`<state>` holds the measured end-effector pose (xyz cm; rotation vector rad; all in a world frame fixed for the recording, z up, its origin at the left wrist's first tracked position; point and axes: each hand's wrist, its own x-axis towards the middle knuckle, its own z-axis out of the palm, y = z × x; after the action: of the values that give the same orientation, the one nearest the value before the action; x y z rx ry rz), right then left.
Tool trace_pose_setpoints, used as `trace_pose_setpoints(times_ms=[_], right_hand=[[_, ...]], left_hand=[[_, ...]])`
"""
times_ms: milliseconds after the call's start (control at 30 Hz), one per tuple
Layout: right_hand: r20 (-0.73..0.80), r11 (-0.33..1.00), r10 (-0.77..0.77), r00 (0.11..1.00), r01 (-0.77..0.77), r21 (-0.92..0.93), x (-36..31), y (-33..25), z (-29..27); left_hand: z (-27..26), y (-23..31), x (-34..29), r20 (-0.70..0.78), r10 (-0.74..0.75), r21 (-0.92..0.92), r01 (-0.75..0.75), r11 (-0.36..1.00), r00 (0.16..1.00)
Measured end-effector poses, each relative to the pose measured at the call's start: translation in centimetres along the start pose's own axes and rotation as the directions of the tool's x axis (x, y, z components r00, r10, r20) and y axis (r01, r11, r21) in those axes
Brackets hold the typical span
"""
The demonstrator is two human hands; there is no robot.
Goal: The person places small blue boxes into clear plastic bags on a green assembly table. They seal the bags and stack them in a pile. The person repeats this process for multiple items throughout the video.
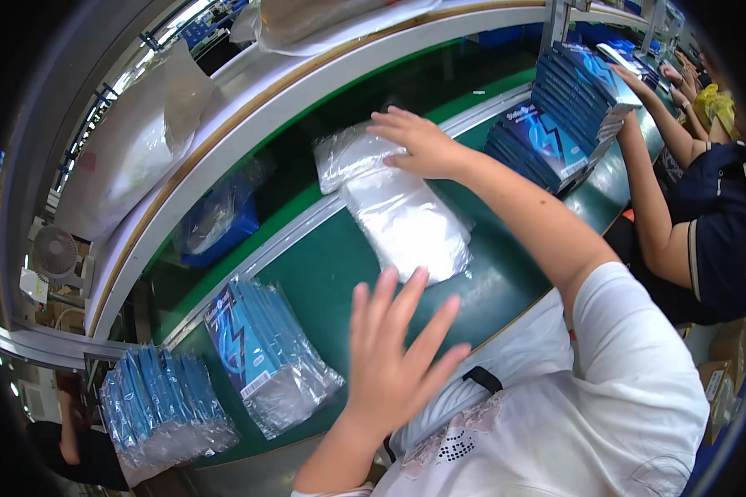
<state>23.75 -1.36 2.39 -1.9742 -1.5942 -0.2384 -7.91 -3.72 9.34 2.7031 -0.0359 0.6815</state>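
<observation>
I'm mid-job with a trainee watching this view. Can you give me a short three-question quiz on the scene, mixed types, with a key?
1. Which of the person's hands is at the far end of the clear plastic bags?

2. True or false: the left hand has its fingers spread.

3. Multiple choice: the blue printed packs on the person's left are wrapped in
A) brown cardboard
B) clear plastic
C) white cloth

Key:
1. The right hand.
2. True.
3. B.
</observation>
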Motion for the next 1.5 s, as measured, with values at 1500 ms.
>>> trace_pose_setpoints(times_ms=[1500], right_hand=[[-0.122,0.99,0.134,0.983,-0.138,-0.028,-1.0,-1.5,-0.9]], left_hand=[[7.8,-8.1,3.5,0.093,-0.158,0.153,0.143,0.978,0.983]])
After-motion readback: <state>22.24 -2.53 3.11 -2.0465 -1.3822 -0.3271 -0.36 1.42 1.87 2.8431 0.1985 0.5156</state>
